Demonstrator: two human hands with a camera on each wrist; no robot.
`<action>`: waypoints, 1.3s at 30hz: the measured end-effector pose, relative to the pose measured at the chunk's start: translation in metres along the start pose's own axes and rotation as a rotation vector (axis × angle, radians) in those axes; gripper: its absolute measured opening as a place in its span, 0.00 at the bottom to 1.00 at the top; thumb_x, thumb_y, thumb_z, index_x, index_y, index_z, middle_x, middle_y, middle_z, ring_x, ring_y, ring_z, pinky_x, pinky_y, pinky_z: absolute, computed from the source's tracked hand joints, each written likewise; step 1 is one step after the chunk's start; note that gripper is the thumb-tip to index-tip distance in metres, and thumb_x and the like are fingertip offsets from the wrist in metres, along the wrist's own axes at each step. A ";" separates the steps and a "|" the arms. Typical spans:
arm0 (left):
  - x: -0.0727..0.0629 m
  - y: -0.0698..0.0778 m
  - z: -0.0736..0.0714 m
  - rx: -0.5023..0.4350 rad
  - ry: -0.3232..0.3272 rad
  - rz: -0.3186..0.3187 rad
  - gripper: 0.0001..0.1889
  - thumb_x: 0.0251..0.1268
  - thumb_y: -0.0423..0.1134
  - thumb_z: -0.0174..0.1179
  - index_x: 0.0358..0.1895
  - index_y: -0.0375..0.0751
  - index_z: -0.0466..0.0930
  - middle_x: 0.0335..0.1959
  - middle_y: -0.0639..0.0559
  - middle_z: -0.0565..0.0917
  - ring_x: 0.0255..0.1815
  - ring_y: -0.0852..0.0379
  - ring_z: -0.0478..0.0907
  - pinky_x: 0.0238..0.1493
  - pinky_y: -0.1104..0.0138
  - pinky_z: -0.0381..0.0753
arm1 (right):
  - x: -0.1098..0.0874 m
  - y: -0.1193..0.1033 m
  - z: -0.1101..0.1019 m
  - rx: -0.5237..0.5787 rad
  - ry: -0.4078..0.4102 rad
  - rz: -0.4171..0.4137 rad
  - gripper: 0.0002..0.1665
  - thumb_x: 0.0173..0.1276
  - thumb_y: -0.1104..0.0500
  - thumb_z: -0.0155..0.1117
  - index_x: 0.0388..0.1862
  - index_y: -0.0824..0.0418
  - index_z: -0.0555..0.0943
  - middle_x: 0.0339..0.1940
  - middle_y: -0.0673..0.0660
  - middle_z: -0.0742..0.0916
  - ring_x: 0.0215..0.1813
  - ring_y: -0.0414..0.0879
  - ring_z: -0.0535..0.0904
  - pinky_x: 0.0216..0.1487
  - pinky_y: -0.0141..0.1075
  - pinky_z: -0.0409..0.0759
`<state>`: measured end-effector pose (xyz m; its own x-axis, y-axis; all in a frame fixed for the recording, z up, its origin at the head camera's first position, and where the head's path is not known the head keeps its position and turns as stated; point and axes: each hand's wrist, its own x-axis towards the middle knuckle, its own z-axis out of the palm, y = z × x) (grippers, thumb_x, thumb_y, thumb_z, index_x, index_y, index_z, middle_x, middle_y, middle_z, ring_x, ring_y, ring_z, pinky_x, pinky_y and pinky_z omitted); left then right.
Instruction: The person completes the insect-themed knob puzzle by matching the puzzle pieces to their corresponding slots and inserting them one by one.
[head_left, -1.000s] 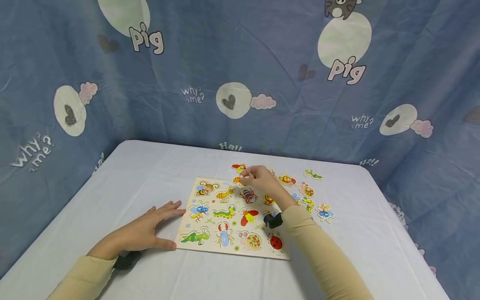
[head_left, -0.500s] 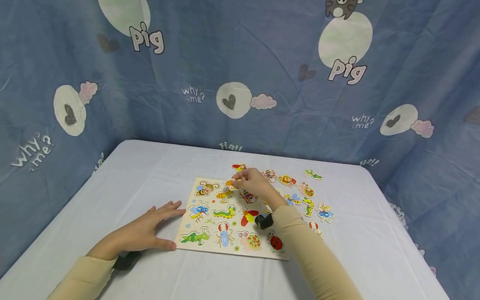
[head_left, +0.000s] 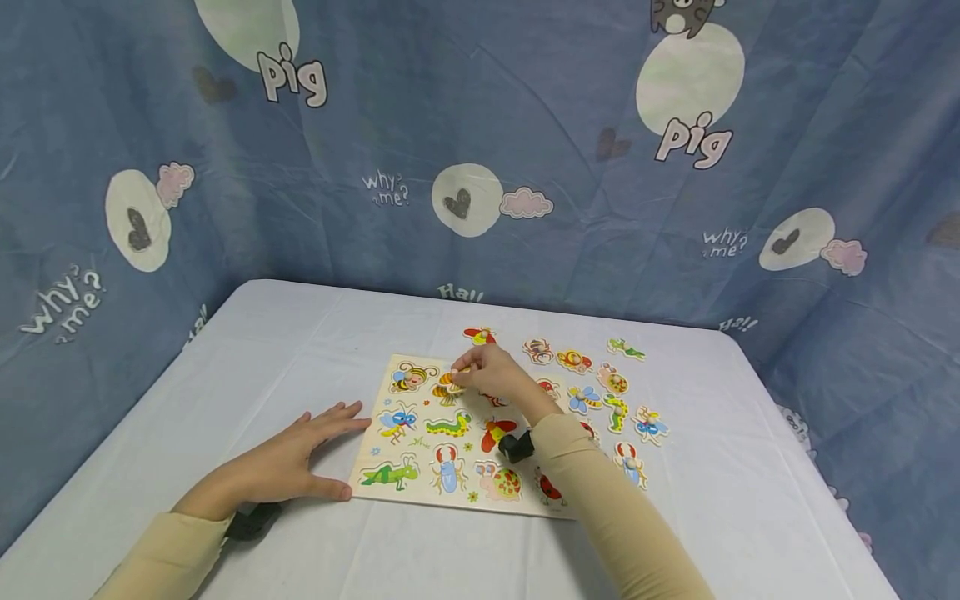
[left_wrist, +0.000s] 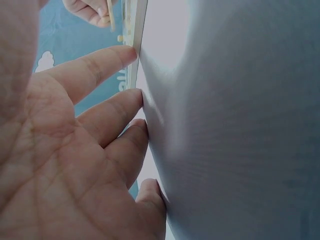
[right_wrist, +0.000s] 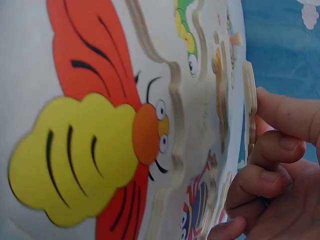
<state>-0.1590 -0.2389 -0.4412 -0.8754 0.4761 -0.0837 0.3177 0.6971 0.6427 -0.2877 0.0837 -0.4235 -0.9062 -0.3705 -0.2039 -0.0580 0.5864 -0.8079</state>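
Basically, the orange striped bug piece (head_left: 447,382) sits just above the matching-looking striped cutout (head_left: 443,397) in the far row of the puzzle board (head_left: 416,493), poking out leftward from the right hand (head_left: 491,373), its grip pinched on it. Can't really call its long axis. Left hand (head_left: 300,454)'s farther off, fingers spread along the board's left edge.

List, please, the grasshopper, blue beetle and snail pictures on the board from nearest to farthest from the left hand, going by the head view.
1. Grasshopper picture, near left corner of the board, beside the left hand.
2. Blue beetle picture, next along to the right.
3. Snail picture, farther right again.
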 end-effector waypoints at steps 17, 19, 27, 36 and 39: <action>0.000 -0.001 0.001 -0.001 -0.002 -0.005 0.51 0.49 0.61 0.83 0.79 0.50 0.73 0.87 0.39 0.61 0.88 0.29 0.51 0.82 0.24 0.41 | 0.001 -0.001 0.011 -0.084 -0.026 -0.007 0.09 0.74 0.55 0.74 0.46 0.59 0.89 0.26 0.49 0.80 0.31 0.42 0.70 0.34 0.32 0.69; 0.000 -0.001 0.001 -0.001 -0.001 0.000 0.51 0.49 0.61 0.83 0.79 0.49 0.73 0.87 0.39 0.62 0.88 0.28 0.51 0.82 0.24 0.41 | 0.001 -0.002 0.011 -0.094 -0.029 -0.008 0.09 0.75 0.55 0.74 0.45 0.58 0.89 0.26 0.49 0.81 0.31 0.43 0.70 0.34 0.32 0.69; 0.001 -0.001 0.001 0.006 -0.003 -0.006 0.52 0.49 0.60 0.83 0.79 0.49 0.73 0.87 0.38 0.62 0.88 0.28 0.51 0.82 0.24 0.42 | -0.001 -0.005 0.011 -0.102 -0.038 -0.009 0.08 0.75 0.55 0.73 0.44 0.59 0.89 0.26 0.49 0.81 0.32 0.43 0.71 0.36 0.33 0.70; 0.001 -0.001 0.000 0.008 -0.001 -0.005 0.52 0.49 0.62 0.82 0.79 0.49 0.73 0.87 0.39 0.61 0.88 0.29 0.51 0.82 0.24 0.41 | -0.002 -0.004 0.011 -0.126 -0.046 0.004 0.07 0.75 0.55 0.74 0.42 0.58 0.90 0.26 0.49 0.82 0.32 0.43 0.70 0.34 0.33 0.70; 0.001 0.000 0.000 0.005 -0.001 -0.001 0.51 0.49 0.61 0.82 0.79 0.49 0.73 0.87 0.38 0.61 0.88 0.28 0.51 0.82 0.24 0.42 | -0.002 -0.004 0.011 -0.142 -0.045 0.002 0.07 0.75 0.55 0.74 0.42 0.57 0.90 0.29 0.50 0.83 0.33 0.43 0.71 0.34 0.33 0.71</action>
<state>-0.1594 -0.2385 -0.4418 -0.8754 0.4760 -0.0846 0.3188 0.7000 0.6391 -0.2812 0.0739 -0.4256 -0.8870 -0.3992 -0.2322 -0.1182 0.6822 -0.7215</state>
